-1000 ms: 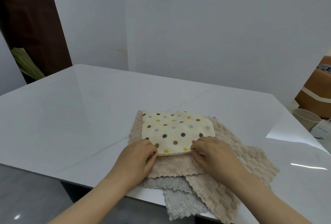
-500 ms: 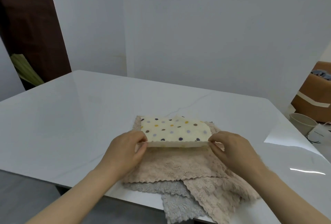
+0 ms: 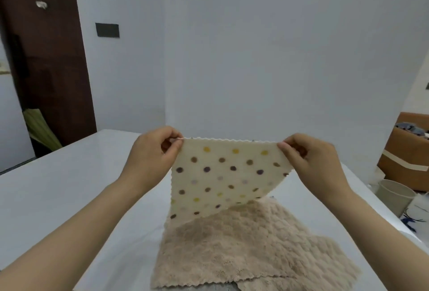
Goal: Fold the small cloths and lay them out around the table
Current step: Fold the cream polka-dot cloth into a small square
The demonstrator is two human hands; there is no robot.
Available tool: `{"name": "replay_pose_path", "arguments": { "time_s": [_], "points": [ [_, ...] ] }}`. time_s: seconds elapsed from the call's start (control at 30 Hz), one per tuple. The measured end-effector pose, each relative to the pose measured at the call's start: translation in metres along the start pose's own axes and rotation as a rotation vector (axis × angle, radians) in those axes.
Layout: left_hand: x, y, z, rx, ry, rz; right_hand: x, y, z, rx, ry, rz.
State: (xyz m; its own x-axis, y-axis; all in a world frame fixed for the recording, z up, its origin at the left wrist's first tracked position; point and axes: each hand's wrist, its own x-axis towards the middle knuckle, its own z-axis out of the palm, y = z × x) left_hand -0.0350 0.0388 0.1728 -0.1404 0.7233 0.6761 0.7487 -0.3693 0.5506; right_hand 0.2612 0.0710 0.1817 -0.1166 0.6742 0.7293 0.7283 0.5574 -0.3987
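Observation:
A cream polka-dot cloth [image 3: 226, 179] hangs in the air above the white table [image 3: 69, 186], held up by its top edge. My left hand [image 3: 154, 153] pinches its top left corner and my right hand [image 3: 311, 158] pinches its top right corner. The cloth's lower edge trails down to a pile of beige fluffy cloths [image 3: 243, 249] lying on the table just below. A grey cloth [image 3: 209, 287] peeks out under the pile at the bottom edge of the view.
A pale cup [image 3: 394, 199] and a white bag [image 3: 417, 216] stand beyond the table's right edge, with a brown box [image 3: 406, 151] behind them. A dark wooden door [image 3: 46, 58] is at the far left. White walls back the table.
Both hands have lifted the polka-dot cloth off the pile and spread it out in the air by its top corners. It lay flat on the beige cloths before.

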Motion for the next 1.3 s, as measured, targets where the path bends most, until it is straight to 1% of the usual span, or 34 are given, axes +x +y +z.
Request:
{"name": "replay_pose_path", "arguments": {
  "time_s": [0.13,0.23,0.3,0.4,0.5,0.6,0.73,0.83,1.0,1.17,1.3],
  "points": [
    [0.01,0.013,-0.016,-0.179,0.087,-0.065,0.008,-0.019,-0.012,0.183,0.066,0.04],
    [0.008,0.026,-0.026,-0.339,0.171,-0.098,0.008,-0.038,-0.023,0.415,0.077,0.119],
    [0.007,0.032,-0.03,-0.428,0.198,-0.111,0.009,-0.05,-0.031,0.553,0.048,0.166],
    [0.008,0.032,-0.03,-0.495,0.152,-0.178,0.013,-0.059,-0.035,0.671,-0.045,0.232],
    [0.007,0.022,-0.026,-0.51,0.121,-0.287,0.015,-0.057,-0.032,0.651,-0.13,0.283],
    [0.003,0.012,-0.022,-0.5,0.104,-0.371,0.014,-0.049,-0.025,0.592,-0.159,0.332],
    [-0.003,0.008,-0.016,-0.496,0.069,-0.418,0.008,-0.043,-0.019,0.563,-0.23,0.363],
    [-0.007,0.01,-0.014,-0.568,0.051,-0.45,0.004,-0.046,-0.02,0.573,-0.293,0.351],
    [-0.013,0.021,-0.013,-0.711,-0.026,-0.438,-0.003,-0.054,-0.024,0.619,-0.373,0.333],
    [-0.018,0.034,-0.014,-0.727,-0.059,-0.382,-0.009,-0.07,-0.027,0.672,-0.46,0.302],
    [-0.021,0.043,-0.014,-0.722,-0.084,-0.36,-0.011,-0.08,-0.028,0.68,-0.511,0.235]
  ]
}}
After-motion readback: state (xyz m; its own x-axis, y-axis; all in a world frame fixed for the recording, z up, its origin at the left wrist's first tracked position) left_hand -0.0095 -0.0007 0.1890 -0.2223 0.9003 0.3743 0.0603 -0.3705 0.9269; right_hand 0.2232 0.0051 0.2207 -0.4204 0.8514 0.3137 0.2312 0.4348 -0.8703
